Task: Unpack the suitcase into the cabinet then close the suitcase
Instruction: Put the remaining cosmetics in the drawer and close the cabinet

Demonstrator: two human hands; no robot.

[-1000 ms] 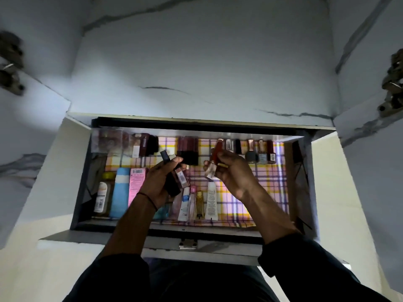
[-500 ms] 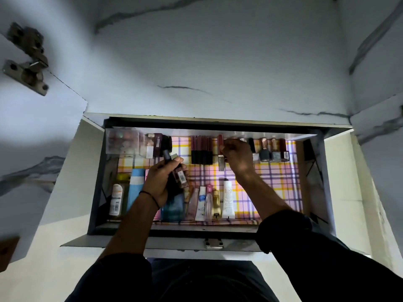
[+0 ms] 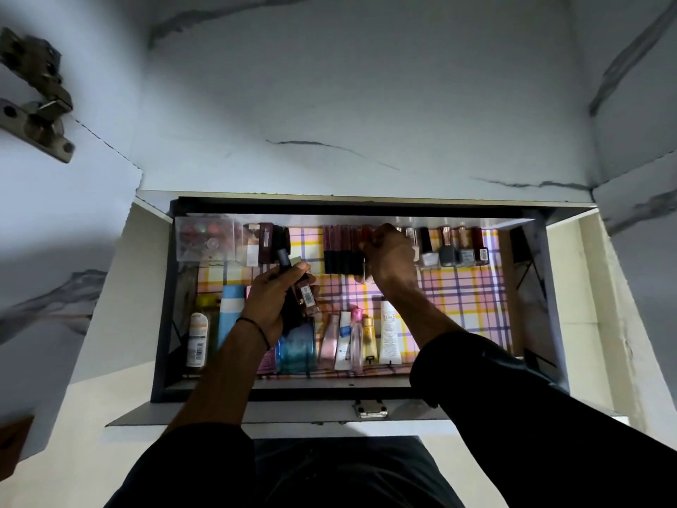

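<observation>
- Head view: looks down into an open cabinet drawer (image 3: 293,392) lined with a pink, yellow and purple plaid liner (image 3: 461,298). Marble-pattern cabinet panels sit above and to both sides.
- left hand (image 3: 271,300): over the left-middle of the drawer, fingers curled round a bunch of small cosmetics. A dark tube (image 3: 284,256) sticks up past the thumb. A small barcoded bottle (image 3: 307,295) shows under the fingers.
- right hand (image 3: 390,256): reached to the back row, fingers curled down on a red-capped tube (image 3: 365,233). That tube stands just right of the row of dark lip tubes (image 3: 339,247); the exact finger placement is hidden by the back of the hand.
- Back row, left to right: clear plastic box (image 3: 205,238), a few dark boxed items (image 3: 265,242), the dark lip tubes, then nail polish bottles (image 3: 452,247) to the right of the right hand.
- Front row, lying flat: white spray bottle (image 3: 198,339), blue-and-white bottle (image 3: 231,313), blue jar (image 3: 296,348) partly under the left wrist, several slim tubes (image 3: 344,339), white tube (image 3: 390,331).
- The right part of the liner is bare plaid.
- Metal latch (image 3: 370,409) on the drawer's near edge; metal hinge (image 3: 36,115) at upper left.
- Dark sleeves cover both forearms; thin black band on the left wrist.
</observation>
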